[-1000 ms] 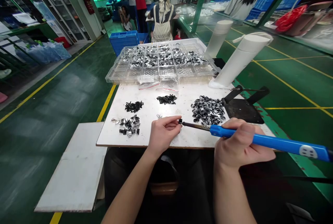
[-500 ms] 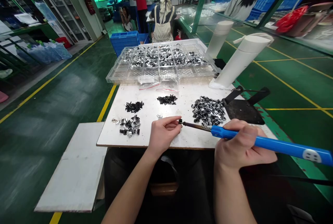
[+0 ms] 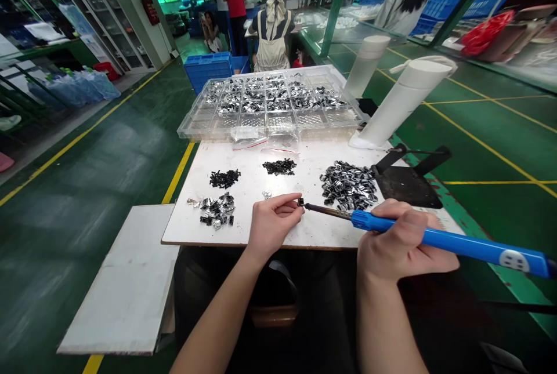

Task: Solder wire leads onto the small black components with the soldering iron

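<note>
Between thumb and forefinger, my left hand (image 3: 276, 218) pinches a small black part (image 3: 300, 202) above the white board (image 3: 256, 235). My right hand (image 3: 404, 240) is wrapped round the blue handle of a soldering iron (image 3: 456, 242). The iron's dark tip points left and is at or just beside the black part; contact is too small to tell. Right of the tip lies a large pile of black and silver parts (image 3: 349, 184). Beyond my left hand are a pile of tiny black pieces (image 3: 279, 166) and a few small silvery bits (image 3: 267, 195).
At the left are another black pile (image 3: 224, 177) and some black-and-silver parts (image 3: 217, 210). A clear compartment tray (image 3: 217, 124) spans the back, with plastic bags (image 3: 281, 141) before it. A black metal stand (image 3: 409, 184) and white cylinders (image 3: 404, 93) stand right. Several people are farther off.
Both hands have shifted very slightly left, the soldering iron and the small black part with them. Both grips stay the same.
</note>
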A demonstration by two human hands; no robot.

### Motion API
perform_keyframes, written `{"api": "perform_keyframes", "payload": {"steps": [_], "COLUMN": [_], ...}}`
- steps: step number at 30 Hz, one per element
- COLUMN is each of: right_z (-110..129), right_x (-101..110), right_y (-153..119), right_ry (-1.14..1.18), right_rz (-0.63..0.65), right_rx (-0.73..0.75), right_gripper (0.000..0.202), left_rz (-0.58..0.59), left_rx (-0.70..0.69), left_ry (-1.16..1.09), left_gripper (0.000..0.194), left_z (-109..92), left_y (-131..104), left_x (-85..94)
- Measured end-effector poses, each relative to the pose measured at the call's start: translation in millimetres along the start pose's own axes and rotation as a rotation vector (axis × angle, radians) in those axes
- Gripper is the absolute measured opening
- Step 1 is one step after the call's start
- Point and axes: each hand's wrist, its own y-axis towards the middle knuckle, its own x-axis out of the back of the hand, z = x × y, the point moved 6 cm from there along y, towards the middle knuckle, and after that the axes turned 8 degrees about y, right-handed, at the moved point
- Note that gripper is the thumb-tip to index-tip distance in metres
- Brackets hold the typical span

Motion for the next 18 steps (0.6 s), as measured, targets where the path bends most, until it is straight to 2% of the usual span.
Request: {"api": "perform_keyframes", "payload": {"steps": [5, 11, 18], "right_z": [0.7, 1.5, 6.5], "right_x": [0.8, -1.1, 0.7], "right_y": [0.2, 0.5, 2.1], "right_ry": [-0.051, 0.010, 0.007], "right_rz": [-0.001, 0.034, 0.006], "right_rx": [-0.012, 0.018, 0.041], "right_gripper": [0.042, 0.040, 0.041], "left_rz": [-0.008, -0.004, -0.017], "left_rx": [0.003, 0.005, 0.001], "left_ry": [0.003, -0.003, 0.020], "left_gripper": [0.032, 0.033, 0.031], "left_z": [0.0, 0.1, 0.0], "left_y": [-0.6, -0.2, 0.1], "left_x": [0.0, -0.3, 0.4]}}
